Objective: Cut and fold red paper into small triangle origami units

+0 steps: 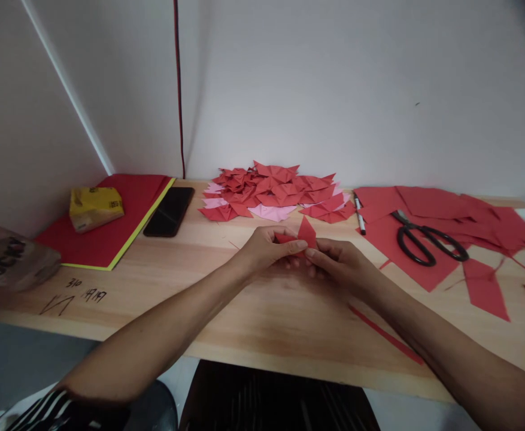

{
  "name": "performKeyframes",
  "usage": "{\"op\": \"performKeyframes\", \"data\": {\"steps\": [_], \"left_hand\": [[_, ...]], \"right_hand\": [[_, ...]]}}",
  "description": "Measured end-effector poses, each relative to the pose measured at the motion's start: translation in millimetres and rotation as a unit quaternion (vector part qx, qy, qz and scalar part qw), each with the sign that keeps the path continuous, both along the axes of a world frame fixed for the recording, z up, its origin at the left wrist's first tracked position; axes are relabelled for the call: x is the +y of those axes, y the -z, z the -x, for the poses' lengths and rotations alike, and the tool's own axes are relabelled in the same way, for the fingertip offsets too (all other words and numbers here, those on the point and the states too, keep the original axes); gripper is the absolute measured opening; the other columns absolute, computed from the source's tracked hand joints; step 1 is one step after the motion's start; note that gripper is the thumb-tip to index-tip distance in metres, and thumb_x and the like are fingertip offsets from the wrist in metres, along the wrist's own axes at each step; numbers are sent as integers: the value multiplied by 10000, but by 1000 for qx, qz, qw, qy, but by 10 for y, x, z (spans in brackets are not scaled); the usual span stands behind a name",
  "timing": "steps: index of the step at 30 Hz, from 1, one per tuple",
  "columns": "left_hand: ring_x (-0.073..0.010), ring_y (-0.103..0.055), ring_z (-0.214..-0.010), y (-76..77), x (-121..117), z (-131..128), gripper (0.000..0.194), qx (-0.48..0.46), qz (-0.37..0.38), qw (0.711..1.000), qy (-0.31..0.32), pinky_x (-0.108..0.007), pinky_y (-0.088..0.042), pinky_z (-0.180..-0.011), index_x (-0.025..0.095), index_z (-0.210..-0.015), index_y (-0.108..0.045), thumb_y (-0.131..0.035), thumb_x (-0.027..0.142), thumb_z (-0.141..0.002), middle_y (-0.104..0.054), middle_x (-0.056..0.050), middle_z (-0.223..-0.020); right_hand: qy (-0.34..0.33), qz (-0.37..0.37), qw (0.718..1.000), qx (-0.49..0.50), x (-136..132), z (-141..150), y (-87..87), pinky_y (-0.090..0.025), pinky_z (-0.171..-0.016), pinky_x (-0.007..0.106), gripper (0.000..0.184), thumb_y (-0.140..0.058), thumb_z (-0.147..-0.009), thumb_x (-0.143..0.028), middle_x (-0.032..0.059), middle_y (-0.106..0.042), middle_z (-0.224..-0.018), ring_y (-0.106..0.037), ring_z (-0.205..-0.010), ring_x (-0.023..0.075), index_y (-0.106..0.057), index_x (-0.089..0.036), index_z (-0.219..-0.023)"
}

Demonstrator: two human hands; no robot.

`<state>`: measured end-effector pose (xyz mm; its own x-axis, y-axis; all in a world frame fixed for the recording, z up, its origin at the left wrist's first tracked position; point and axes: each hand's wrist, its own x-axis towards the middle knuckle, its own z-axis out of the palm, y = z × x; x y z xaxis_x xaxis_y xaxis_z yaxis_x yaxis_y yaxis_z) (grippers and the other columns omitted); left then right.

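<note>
Between my two hands, a little above the wooden table, is a small folded piece of red paper [307, 233] with a pointed tip standing up. My left hand [271, 245] pinches it from the left, thumb across its front. From the other side my right hand [336, 260] grips its lower right part between thumb and fingers. The fingers behind the paper are partly hidden. Just beyond the hands lies a heap of folded red and pink paper shapes [275, 188], pointed like stars, against the wall.
Black-handled scissors [424, 239] lie on cut red sheets [437, 206] at right, beside a marker [360, 214]. A red strip [385, 335] lies near my right forearm. At left are a phone [169, 211], red sheets [131, 203] and a yellow packet [95, 208]. The table's front edge [262, 366] is near me.
</note>
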<state>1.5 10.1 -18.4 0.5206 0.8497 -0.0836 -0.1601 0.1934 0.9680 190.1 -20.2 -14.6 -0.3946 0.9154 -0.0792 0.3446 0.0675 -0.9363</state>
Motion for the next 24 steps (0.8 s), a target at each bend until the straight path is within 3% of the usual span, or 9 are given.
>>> {"op": "performKeyframes", "data": {"steps": [9,15,20,24], "left_hand": [[-54,-490,-463,12,-17,2,339,39,-29,998,-47,-170,-357,-457,109,-732,-630,-809,384,-646,-579,20,-539],[-61,-500,-451,-26,-32,13,342,45,-45,998,-28,-174,-348,-435,115,-717,-621,-793,405,-661,-582,15,-544],[-59,-501,-467,-37,-46,3,350,49,-76,995,-38,-174,-351,-452,111,-715,-622,-785,416,-663,-587,9,-572],[-68,-524,-512,-33,-42,-1,357,55,-59,997,-9,-185,-384,-494,101,-736,-639,-805,403,-640,-603,-5,-618]], "right_hand": [[-42,-3,999,-32,-5,17,-35,-410,-574,254,351,-512,-905,-491,28,-675,-710,-556,-603,130,-638,-174,-820],[-44,-16,998,-33,-18,17,-43,-396,-566,245,359,-526,-894,-479,16,-629,-649,-534,-576,118,-589,-174,-715],[-38,-7,999,-28,-7,-19,6,-384,-547,243,371,-517,-897,-498,15,-642,-660,-521,-559,115,-589,-176,-727],[-50,-12,998,-27,-10,-20,2,-403,-574,253,359,-514,-901,-495,19,-654,-676,-543,-589,128,-609,-178,-761]]}}
